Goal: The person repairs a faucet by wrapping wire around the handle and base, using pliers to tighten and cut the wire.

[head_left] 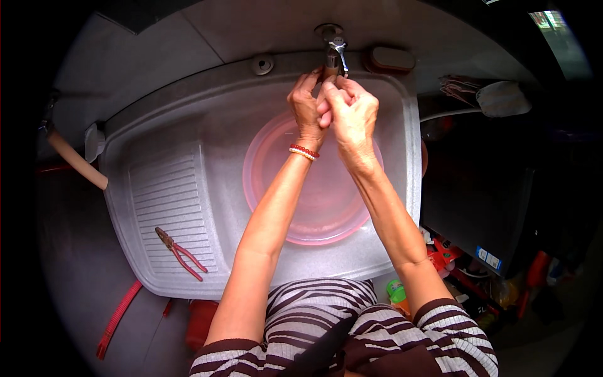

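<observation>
Both my hands meet below a chrome faucet (333,55) on the back wall, at the far edge of a grey washboard sink (226,188). My left hand (307,107), with red and pale bead bracelets (304,152) on its wrist, closes around the spout's lower end, where a short tan piece (330,73) shows. Close beside it on the right, my right hand (353,116) is closed with thumb and fingertips pinched together at the spout. Whatever lies in that pinch is hidden by the fingers. Under both hands sits a translucent pink basin (256,182) in the sink.
Red-handled pliers (181,254) rest on the ribbed washboard at left. A tan hose (77,159) hangs beyond the sink's left edge; a red ribbed hose (118,319) is below it. A brown soap box (389,59) stands right of the faucet. Dark clutter fills the right side.
</observation>
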`<state>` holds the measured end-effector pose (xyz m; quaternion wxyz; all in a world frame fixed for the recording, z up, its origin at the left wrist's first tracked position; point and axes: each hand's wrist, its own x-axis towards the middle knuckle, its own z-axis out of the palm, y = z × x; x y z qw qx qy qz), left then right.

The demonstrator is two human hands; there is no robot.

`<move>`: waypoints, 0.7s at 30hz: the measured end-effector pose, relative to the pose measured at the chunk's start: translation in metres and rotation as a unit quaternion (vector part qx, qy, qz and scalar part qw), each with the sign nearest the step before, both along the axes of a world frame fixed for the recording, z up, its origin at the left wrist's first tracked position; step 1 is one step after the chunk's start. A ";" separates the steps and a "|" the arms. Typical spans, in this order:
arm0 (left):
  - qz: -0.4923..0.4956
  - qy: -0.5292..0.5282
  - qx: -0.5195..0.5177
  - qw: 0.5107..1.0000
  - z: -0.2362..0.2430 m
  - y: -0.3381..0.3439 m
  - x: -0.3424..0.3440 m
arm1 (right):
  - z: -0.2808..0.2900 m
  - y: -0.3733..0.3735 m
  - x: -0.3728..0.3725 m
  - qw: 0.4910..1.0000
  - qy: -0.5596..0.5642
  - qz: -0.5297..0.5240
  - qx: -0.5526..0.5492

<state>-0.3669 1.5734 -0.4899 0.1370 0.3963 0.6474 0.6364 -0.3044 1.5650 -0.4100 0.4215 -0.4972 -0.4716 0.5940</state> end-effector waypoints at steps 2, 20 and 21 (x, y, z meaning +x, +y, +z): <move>-0.011 0.033 0.012 0.999 -0.002 0.000 -0.002 | 0.000 -0.004 -0.003 0.998 -0.050 0.027 -0.003; -0.100 0.114 0.081 0.985 -0.007 -0.011 -0.007 | -0.002 -0.012 -0.021 0.998 0.035 0.035 -0.037; -0.108 0.124 0.082 0.983 -0.008 -0.009 -0.009 | -0.001 -0.012 -0.021 0.998 0.031 0.029 -0.039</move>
